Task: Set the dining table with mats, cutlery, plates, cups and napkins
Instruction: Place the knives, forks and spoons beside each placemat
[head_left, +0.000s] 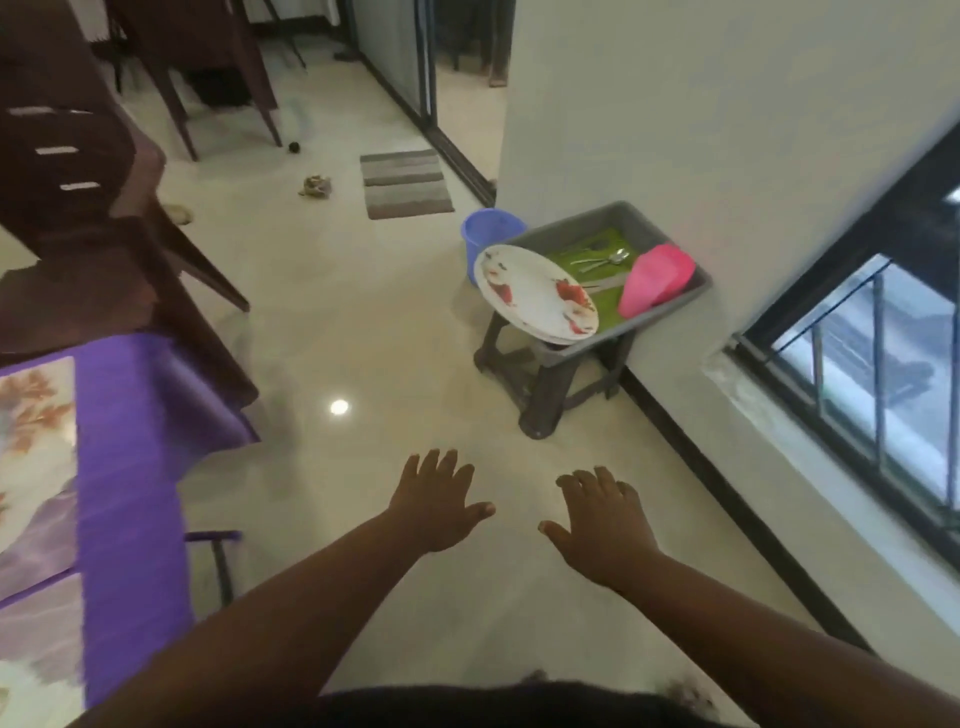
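A grey tray (670, 306) sits on a dark stool (545, 384) by the wall. White flowered plates (535, 293) lean over its near-left rim. Inside lie spoons and other cutlery (602, 260) on something green (571, 260), with pink cups (655, 280) on their side. My left hand (439, 501) and my right hand (602, 514) reach out over the floor, fingers spread, both empty, well short of the tray. At the left edge, the dining table with a purple cloth (130, 467) carries flowered mats (36, 457).
A dark plastic chair (83, 218) stands beside the table at the left. A blue bucket (491, 231) sits behind the stool. A striped floor mat (405, 182) lies near a sliding door. A barred window (857, 374) runs along the right.
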